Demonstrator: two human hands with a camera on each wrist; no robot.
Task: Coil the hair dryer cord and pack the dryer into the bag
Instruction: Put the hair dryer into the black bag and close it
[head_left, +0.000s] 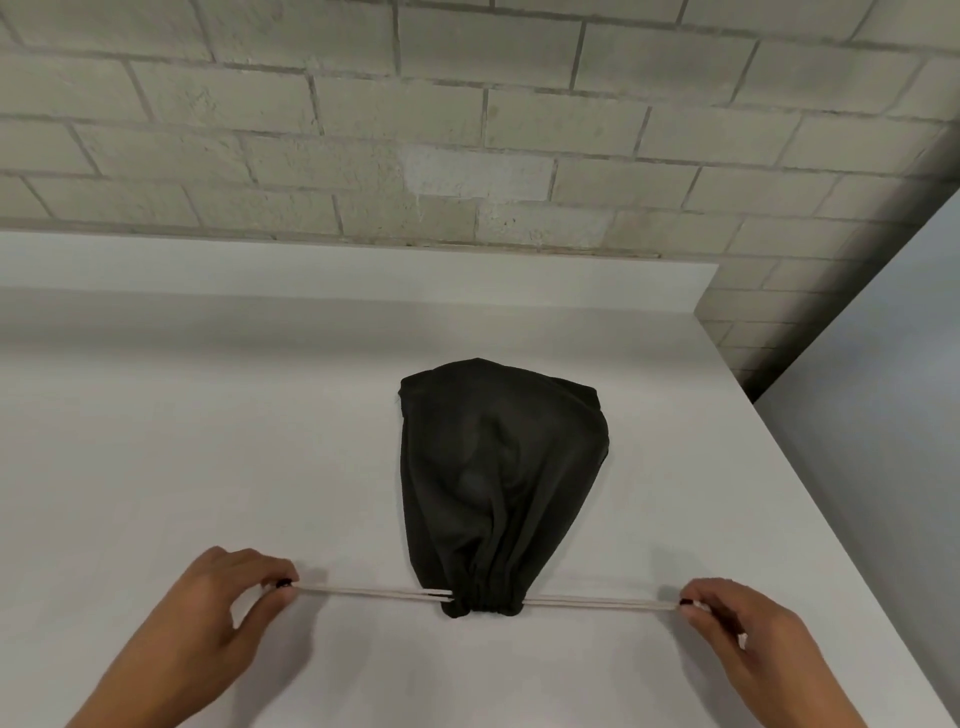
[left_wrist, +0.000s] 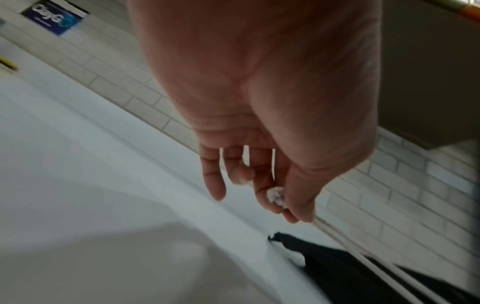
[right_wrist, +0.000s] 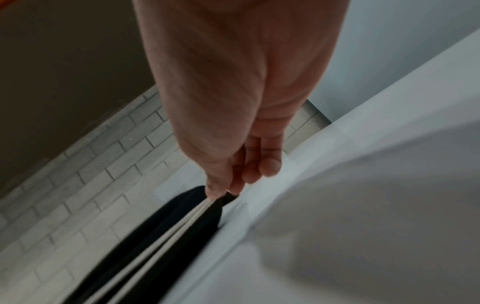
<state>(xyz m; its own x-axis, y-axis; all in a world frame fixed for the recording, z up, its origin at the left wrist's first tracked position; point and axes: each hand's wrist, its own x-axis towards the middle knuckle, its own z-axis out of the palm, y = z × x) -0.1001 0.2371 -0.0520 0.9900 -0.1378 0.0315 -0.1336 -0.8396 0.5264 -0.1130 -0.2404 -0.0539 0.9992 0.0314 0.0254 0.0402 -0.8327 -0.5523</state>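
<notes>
Currently the black bag (head_left: 501, 483) lies on the white table (head_left: 182, 441), bulging, its gathered mouth toward the person and its long axis running away toward the brick wall (head_left: 467, 130). Two pale drawstrings (head_left: 363, 592) stretch sideways from the mouth, at right angles to that axis. Left hand (head_left: 228, 597) pinches the left cord end between thumb and forefinger, other fingers loosely spread; right hand (head_left: 727, 618) pinches the right end (head_left: 613, 604) likewise. Both hands sit about equally far from the mouth, so the pull looks balanced.

Hair dryer and its cord not visible; judged to be inside the bag from the bulge. Mouth appears cinched; whether fully closed cannot be told. Wrist views blurred.
</notes>
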